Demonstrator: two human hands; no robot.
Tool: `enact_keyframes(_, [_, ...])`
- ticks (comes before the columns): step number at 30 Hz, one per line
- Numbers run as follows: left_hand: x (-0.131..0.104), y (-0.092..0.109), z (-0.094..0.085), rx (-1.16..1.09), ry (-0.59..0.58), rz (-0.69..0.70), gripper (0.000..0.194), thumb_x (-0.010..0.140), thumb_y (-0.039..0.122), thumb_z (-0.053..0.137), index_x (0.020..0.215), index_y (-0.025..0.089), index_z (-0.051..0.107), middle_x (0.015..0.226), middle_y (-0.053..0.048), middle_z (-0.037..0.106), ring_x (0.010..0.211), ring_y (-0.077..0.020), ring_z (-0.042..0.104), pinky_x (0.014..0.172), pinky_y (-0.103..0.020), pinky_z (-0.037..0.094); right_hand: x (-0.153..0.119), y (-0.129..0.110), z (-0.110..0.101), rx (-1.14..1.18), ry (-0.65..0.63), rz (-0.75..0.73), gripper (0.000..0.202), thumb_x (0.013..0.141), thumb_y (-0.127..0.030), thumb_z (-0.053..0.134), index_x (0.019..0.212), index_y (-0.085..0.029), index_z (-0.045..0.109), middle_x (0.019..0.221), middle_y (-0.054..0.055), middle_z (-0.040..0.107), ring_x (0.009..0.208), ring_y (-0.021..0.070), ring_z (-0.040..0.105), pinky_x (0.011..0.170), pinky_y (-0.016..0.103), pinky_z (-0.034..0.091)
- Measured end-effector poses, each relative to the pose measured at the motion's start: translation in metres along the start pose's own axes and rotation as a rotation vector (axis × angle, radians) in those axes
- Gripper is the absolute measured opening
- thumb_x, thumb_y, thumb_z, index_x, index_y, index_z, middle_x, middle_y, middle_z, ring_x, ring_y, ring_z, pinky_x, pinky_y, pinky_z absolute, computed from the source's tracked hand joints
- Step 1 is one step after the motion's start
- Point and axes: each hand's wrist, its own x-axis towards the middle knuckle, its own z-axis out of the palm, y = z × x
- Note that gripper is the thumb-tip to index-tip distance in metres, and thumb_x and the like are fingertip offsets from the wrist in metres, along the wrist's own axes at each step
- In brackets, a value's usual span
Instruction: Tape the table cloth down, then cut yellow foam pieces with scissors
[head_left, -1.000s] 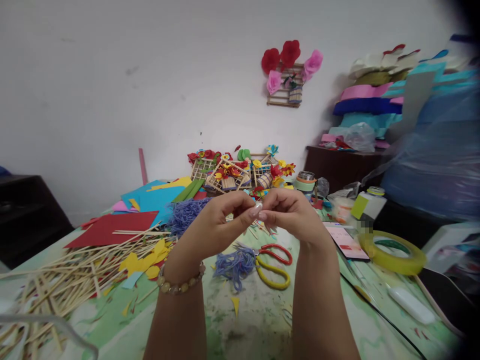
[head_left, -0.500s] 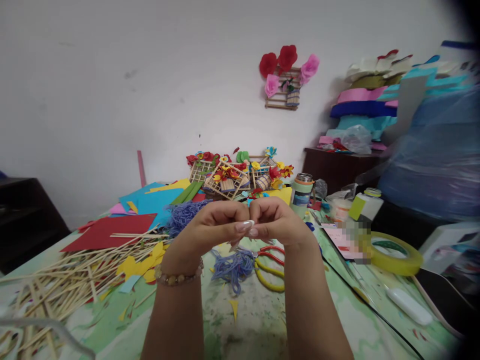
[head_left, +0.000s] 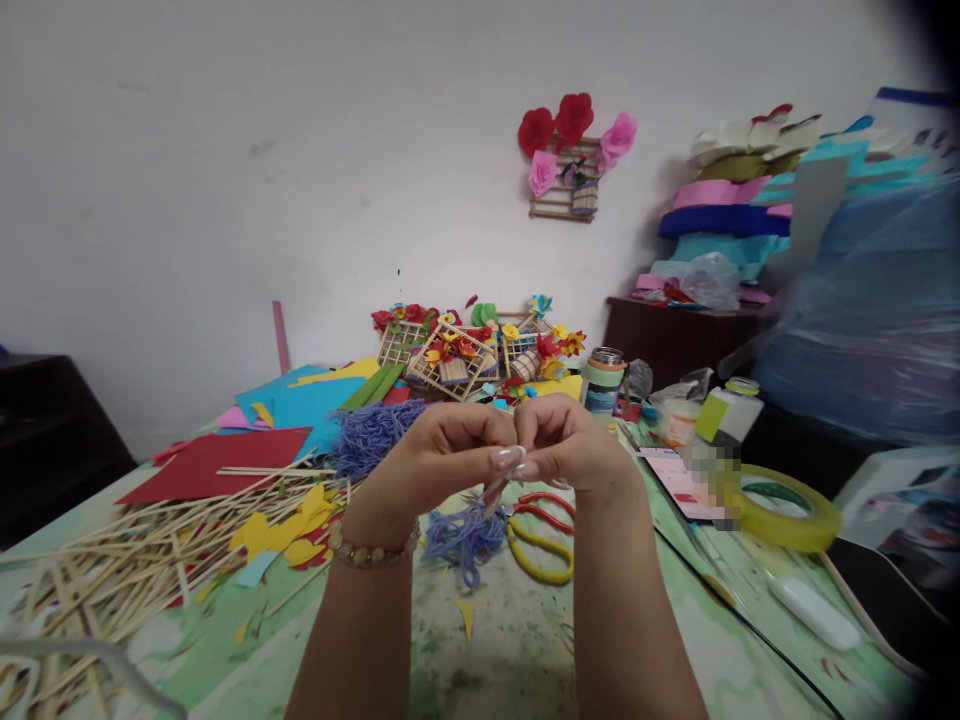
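My left hand (head_left: 457, 450) and my right hand (head_left: 570, 445) meet fingertip to fingertip above the table. Both are closed in a pinch, thumbs pressed against curled fingers. Whatever they hold, if anything, is hidden behind the fingers. Below them lies a loose tangle of blue-purple yarn (head_left: 466, 545). Beside it are scissors with one red and one yellow handle (head_left: 541, 565), their blades partly out of sight. A bigger heap of blue-purple yarn (head_left: 371, 437) rests behind my left wrist, which wears a beaded bracelet.
Thin wooden sticks (head_left: 112, 575), yellow paper petals (head_left: 289, 530) and a red sheet (head_left: 217, 465) cover the left side. Small lattice crafts with paper flowers (head_left: 454, 365) stand at the back. A thermos (head_left: 604, 382), a phone (head_left: 682, 485) and a tape roll (head_left: 791, 508) sit rightward.
Both hands have shifted slightly to the right, still pinched together at the fingertips. The yarn and scissors lie where they were.
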Motion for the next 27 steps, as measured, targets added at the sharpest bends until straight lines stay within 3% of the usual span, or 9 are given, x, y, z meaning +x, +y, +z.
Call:
enact_keyframes(3, [0.004, -0.001, 0.002, -0.064, 0.082, 0.062, 0.024, 0.079, 0.027, 0.065, 0.061, 0.015, 0.055, 0.052, 0.002, 0.052, 0.044, -0.0065, 0.047, 0.042, -0.018, 0.038, 0.004, 0.0, 0.005, 0.028, 0.047, -0.05, 0.037, 0.061, -0.038, 0.083, 0.064, -0.015, 0.053, 0.051, -0.007, 0.051, 0.039, 0.0031, 0.038, 0.04, 0.017, 0.03])
enact_keyframes(7, [0.014, -0.003, 0.001, -0.136, 0.278, 0.133, 0.024, 0.081, 0.032, 0.061, 0.065, 0.017, 0.05, 0.055, 0.004, 0.048, 0.044, -0.0065, 0.044, 0.042, -0.019, 0.04, 0.011, -0.003, 0.011, 0.098, 0.104, -0.179, 0.032, 0.068, -0.035, 0.079, 0.065, -0.016, 0.053, 0.052, -0.006, 0.052, 0.038, 0.0023, 0.035, 0.037, 0.016, 0.025])
enact_keyframes(13, [0.014, -0.002, -0.011, 0.143, 0.508, 0.175, 0.025, 0.072, 0.035, 0.074, 0.08, 0.018, 0.057, 0.065, 0.004, 0.054, 0.055, -0.0071, 0.05, 0.052, -0.019, 0.045, 0.013, -0.004, 0.014, 0.173, 0.116, -0.258, 0.017, 0.081, -0.027, 0.068, 0.074, -0.016, 0.057, 0.049, -0.007, 0.049, 0.037, 0.0025, 0.035, 0.039, 0.017, 0.024])
enact_keyframes(19, [0.002, 0.009, -0.009, 0.445, 0.463, 0.145, 0.037, 0.083, 0.045, 0.061, 0.062, 0.016, 0.058, 0.057, 0.0, 0.054, 0.055, -0.009, 0.049, 0.053, -0.022, 0.042, 0.013, -0.006, 0.018, 0.242, 0.103, -0.269, 0.019, 0.087, -0.027, 0.061, 0.073, -0.016, 0.054, 0.049, -0.007, 0.046, 0.037, 0.0028, 0.035, 0.041, 0.018, 0.024])
enact_keyframes(24, [0.002, 0.006, -0.003, 0.437, 0.374, 0.165, 0.022, 0.082, 0.038, 0.064, 0.085, 0.017, 0.059, 0.072, -0.001, 0.059, 0.066, -0.0116, 0.054, 0.059, -0.023, 0.044, 0.014, -0.004, 0.018, 0.21, 0.106, -0.24, 0.023, 0.083, -0.033, 0.065, 0.072, -0.016, 0.054, 0.048, -0.007, 0.047, 0.036, 0.0037, 0.036, 0.04, 0.019, 0.023])
enact_keyframes(27, [0.003, 0.004, -0.002, 0.543, 0.36, 0.148, 0.024, 0.087, 0.04, 0.056, 0.081, 0.017, 0.059, 0.07, -0.001, 0.058, 0.065, -0.012, 0.053, 0.061, -0.024, 0.044, 0.015, -0.003, 0.017, 0.129, 0.146, -0.199, 0.027, 0.081, -0.039, 0.067, 0.072, -0.017, 0.053, 0.049, -0.007, 0.048, 0.038, 0.0045, 0.037, 0.041, 0.019, 0.025])
